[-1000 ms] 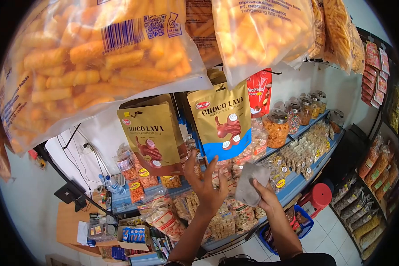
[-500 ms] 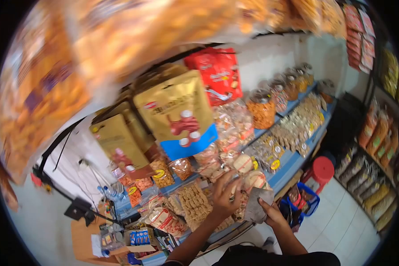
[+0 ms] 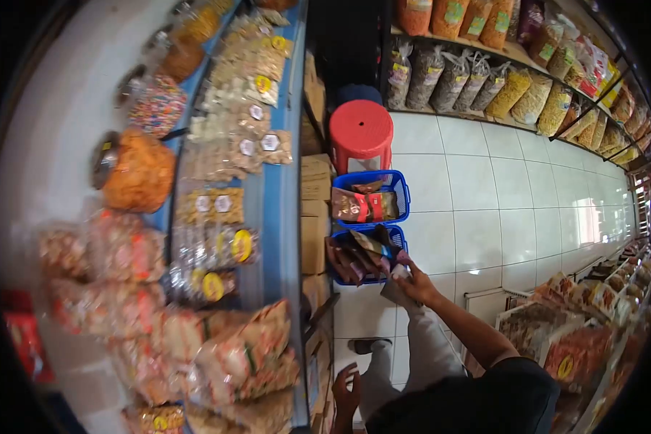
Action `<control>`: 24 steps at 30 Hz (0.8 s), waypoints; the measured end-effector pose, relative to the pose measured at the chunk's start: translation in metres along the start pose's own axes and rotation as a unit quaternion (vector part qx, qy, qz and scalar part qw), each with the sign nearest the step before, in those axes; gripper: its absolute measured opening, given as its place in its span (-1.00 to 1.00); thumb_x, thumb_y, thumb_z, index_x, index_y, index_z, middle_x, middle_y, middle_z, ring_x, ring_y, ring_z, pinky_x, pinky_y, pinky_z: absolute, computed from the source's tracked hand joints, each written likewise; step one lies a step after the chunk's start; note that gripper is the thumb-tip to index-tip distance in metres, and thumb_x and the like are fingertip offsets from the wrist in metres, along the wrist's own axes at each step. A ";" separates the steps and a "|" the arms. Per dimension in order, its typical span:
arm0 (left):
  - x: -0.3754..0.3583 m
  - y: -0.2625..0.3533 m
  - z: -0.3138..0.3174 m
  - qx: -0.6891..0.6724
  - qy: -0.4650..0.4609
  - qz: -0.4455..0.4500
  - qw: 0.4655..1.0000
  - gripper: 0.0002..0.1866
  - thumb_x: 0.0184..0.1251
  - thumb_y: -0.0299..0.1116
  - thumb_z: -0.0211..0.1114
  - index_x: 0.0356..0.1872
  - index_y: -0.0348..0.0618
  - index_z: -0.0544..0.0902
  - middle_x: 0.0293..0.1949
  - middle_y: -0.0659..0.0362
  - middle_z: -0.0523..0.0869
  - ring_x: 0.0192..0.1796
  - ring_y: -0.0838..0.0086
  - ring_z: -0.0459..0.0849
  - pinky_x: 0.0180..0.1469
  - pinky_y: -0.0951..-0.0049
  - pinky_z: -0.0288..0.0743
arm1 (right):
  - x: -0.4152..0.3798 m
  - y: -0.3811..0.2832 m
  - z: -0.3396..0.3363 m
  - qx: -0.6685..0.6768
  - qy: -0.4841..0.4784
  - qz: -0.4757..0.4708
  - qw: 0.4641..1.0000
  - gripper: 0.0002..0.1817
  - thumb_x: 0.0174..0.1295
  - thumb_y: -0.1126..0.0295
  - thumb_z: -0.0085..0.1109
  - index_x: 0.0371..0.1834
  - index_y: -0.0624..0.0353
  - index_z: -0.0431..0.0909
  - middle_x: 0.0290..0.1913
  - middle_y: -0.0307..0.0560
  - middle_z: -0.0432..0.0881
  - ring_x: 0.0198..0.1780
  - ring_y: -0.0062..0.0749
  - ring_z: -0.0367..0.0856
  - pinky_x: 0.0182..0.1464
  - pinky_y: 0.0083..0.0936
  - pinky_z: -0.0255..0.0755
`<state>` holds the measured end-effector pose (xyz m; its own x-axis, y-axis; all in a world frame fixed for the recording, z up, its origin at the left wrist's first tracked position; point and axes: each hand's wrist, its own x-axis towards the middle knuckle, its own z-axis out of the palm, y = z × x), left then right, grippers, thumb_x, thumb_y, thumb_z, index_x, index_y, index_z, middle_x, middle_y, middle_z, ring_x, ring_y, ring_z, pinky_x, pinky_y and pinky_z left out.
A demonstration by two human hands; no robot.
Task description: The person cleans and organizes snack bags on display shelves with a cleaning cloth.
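My right hand (image 3: 417,283) reaches down at the edge of the nearer blue basket (image 3: 396,235), closed on a folded grey cloth (image 3: 396,292). Just past its fingertips, several dark snack pouches (image 3: 349,259) stand in that basket. My left hand (image 3: 346,389) hangs low beside the shelf front, fingers loosely bent and apart, with nothing seen in it.
Behind it sits another blue basket (image 3: 406,197) with pouches, then a red stool (image 3: 362,130). On the left, a blue shelf (image 3: 273,210) carries bagged snacks and jars (image 3: 139,170). Racks of snack bags (image 3: 448,76) line the back and right. Cardboard boxes (image 3: 315,177) stand under the shelf.
My view has swung right and down from the shelf to the floor baskets. My right hand has carried the grey cloth to the nearer basket. My left hand has left the shelf's snack packs.
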<state>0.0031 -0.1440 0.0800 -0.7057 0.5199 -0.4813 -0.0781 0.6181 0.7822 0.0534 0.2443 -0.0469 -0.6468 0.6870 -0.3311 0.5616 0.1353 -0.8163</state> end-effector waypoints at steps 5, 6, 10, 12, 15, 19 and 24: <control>0.029 -0.057 0.110 0.015 -0.014 -0.158 0.987 -0.65 0.61 -0.23 0.34 0.25 -0.17 0.74 0.12 0.00 0.85 0.11 0.21 0.86 0.08 0.24 0.77 | 0.200 0.141 0.002 -0.082 -0.020 0.124 0.989 -0.29 0.48 -0.05 0.32 0.52 0.12 0.38 -0.08 0.37 0.80 -0.05 0.38 0.80 0.00 0.08 0.67; 0.038 -0.059 0.129 0.021 -0.046 -0.191 0.980 -0.65 0.62 -0.20 0.33 0.25 -0.16 0.74 0.12 0.00 0.85 0.12 0.20 0.86 0.11 0.23 0.76 | 0.245 0.164 0.007 -0.079 -0.011 0.116 0.990 -0.31 0.48 -0.01 0.32 0.51 0.14 0.39 -0.10 0.36 0.80 -0.03 0.36 0.80 0.00 0.07 0.67; 0.071 -0.044 0.191 -0.014 -0.103 -0.278 0.955 -0.63 0.67 -0.12 0.29 0.25 -0.13 0.75 0.13 0.00 0.85 0.19 0.21 0.83 0.20 0.23 0.72 | 0.394 0.242 0.033 -0.205 0.014 -0.015 0.978 -0.36 0.34 0.20 0.40 0.45 0.16 0.45 0.27 0.39 0.67 0.17 0.31 0.76 0.15 0.07 0.69; 0.074 -0.056 0.219 -0.031 -0.114 -0.315 0.942 -0.64 0.68 -0.15 0.29 0.26 -0.14 0.74 0.15 0.00 0.84 0.20 0.22 0.83 0.22 0.24 0.71 | 0.464 0.326 0.062 -0.302 -0.062 0.012 0.951 -0.42 0.33 0.31 0.35 0.44 0.08 0.54 0.34 0.29 0.63 0.30 0.29 0.70 0.26 0.10 0.65; 0.102 -0.038 0.240 -0.109 -0.084 -0.360 0.923 -0.66 0.66 -0.23 0.30 0.28 -0.16 0.73 0.19 0.00 0.83 0.22 0.24 0.82 0.24 0.26 0.70 | 0.535 0.393 0.094 -0.441 -0.197 0.014 0.876 -0.50 0.38 0.31 0.29 0.41 -0.15 0.68 0.53 0.20 0.43 0.35 0.23 0.70 0.38 0.12 0.61; 0.012 -0.128 0.272 -0.084 -0.098 -0.407 0.904 -0.57 0.68 -0.22 0.27 0.41 -0.20 0.64 0.20 0.05 0.81 0.20 0.21 0.79 0.25 0.23 0.65 | 0.604 0.483 0.118 -0.576 -0.294 -0.095 0.757 -0.52 0.45 0.16 0.25 0.42 -0.20 0.69 0.66 0.22 0.32 0.53 0.16 0.53 0.49 0.18 0.49; 0.054 -0.090 0.281 -0.068 -0.081 -0.391 0.914 -0.62 0.68 -0.20 0.28 0.30 -0.22 0.72 0.17 -0.01 0.83 0.18 0.17 0.80 0.23 0.22 0.66 | 0.601 0.436 0.106 -0.601 -0.353 -0.086 0.712 -0.43 0.46 0.01 0.18 0.42 0.07 0.67 0.50 0.22 0.56 0.67 0.13 0.36 0.68 0.26 0.18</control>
<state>0.1701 -0.0053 -0.1275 -0.2831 0.0376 -0.9584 -0.6091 0.7648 0.2099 -0.1455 0.6406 -0.6516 -0.6190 0.1151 -0.7769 0.2049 0.9786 -0.0183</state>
